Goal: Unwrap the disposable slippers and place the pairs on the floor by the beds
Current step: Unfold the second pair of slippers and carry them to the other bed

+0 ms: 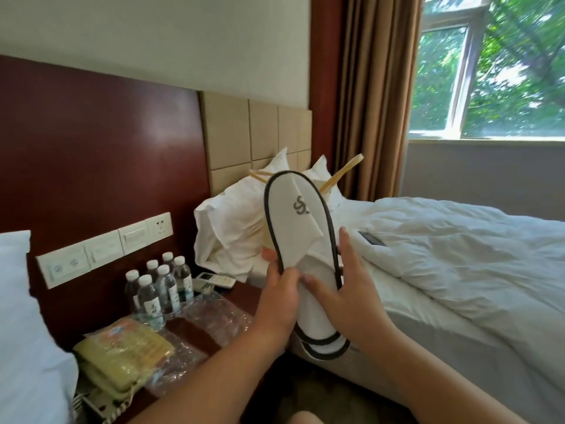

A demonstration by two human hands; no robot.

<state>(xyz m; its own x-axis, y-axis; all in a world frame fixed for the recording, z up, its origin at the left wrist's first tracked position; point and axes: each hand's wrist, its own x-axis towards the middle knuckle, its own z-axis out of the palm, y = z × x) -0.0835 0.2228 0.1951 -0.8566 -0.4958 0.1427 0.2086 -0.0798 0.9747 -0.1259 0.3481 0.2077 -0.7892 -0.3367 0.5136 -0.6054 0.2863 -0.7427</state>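
A pair of flat white fabric slippers with dark piped edges [301, 240] is being held upright in the air, above the gap between the nightstand and the right-hand bed, with the toes pointing up and the heels down. The two slippers are being kept stacked, one behind the other, the rear one showing at the heel end as a second dark rim. The left hand [279, 293] is being closed on the left edge of the front slipper at mid-length, thumb over the sole side. The right hand [345, 289] is being held open, its fingers spread against the right edge and lower face without clamping.

The slippers are likely being felt as very light, thin and floppy, with little stiffness beyond the bound edge; a hold at that piped rim or at the heel is judged the surest, since the soft upper would fold under pressure. Nothing here looks fragile or slippery.

A grey looping logo is being shown on the folded-flat upper band of the front slipper. No wrapper is being seen on this pair; crumpled clear plastic wrapping [211, 313] is lying on the dark wooden nightstand worktop [195, 328], near left, beside a cluster of water bottles [159, 286].
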